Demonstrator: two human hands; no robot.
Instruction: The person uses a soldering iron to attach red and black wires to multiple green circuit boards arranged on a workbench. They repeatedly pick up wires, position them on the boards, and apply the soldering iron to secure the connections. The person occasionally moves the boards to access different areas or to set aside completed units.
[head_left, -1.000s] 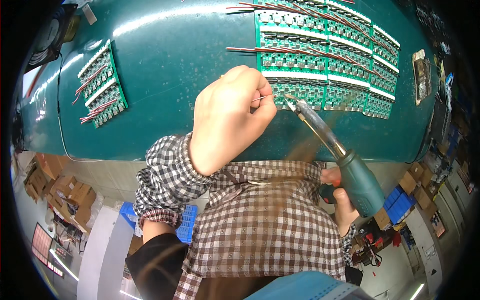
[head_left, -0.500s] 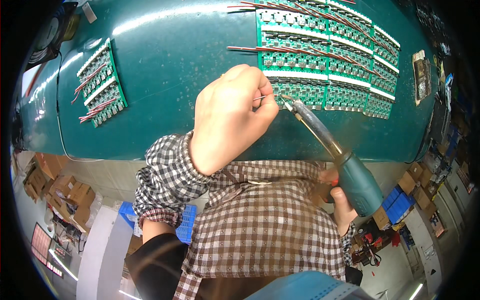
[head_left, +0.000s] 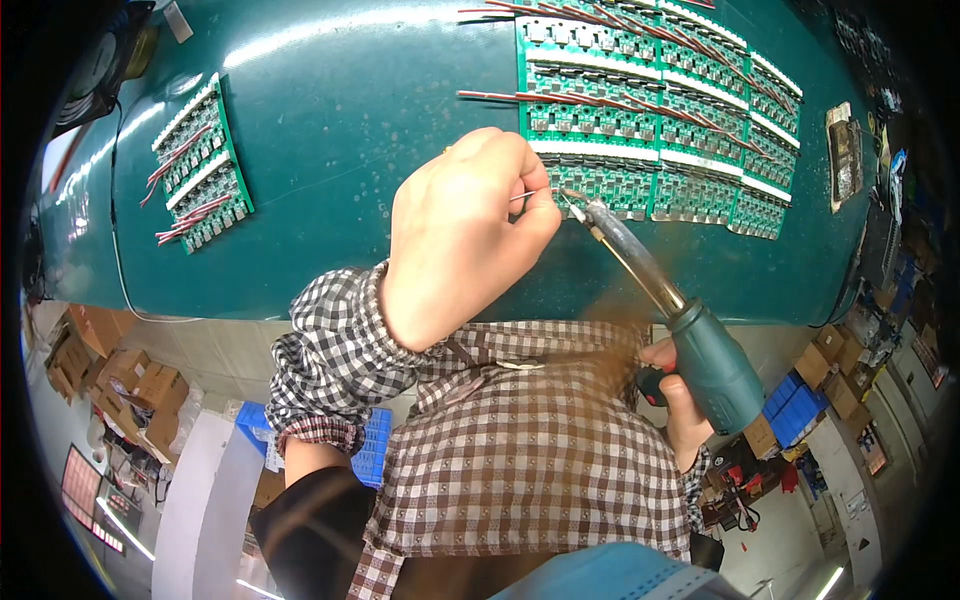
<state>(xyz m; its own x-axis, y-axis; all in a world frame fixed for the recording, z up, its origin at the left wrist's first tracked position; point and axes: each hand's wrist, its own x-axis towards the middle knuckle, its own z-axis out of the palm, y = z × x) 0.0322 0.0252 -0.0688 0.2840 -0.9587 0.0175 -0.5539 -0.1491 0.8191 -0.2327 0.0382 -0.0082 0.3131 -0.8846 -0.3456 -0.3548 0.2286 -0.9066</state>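
Note:
My left hand (head_left: 470, 220) pinches a thin wire (head_left: 524, 195) between thumb and forefinger, at the near left corner of a large panel of green circuit boards (head_left: 600, 185). A green-handled soldering iron (head_left: 716, 365) is gripped in my right hand (head_left: 685, 415); part of that hand is hidden behind the handle. The iron's tip reaches the near row of boards, close beside the wire end. Whether tip and wire touch is too small to tell. Bundles of red-brown wires (head_left: 600, 100) lie across rows farther up the panel.
A smaller board panel (head_left: 205, 165) with red wires lies at the left of the green table (head_left: 330, 140). On the right sits a worn, metallic-looking block (head_left: 845, 158). A dark fan-like device (head_left: 105, 70) stands at the far left, its cable running down the table.
Both hands stay almost in place, the iron still by the wire end. The fingers of my right hand shift slightly at the handle.

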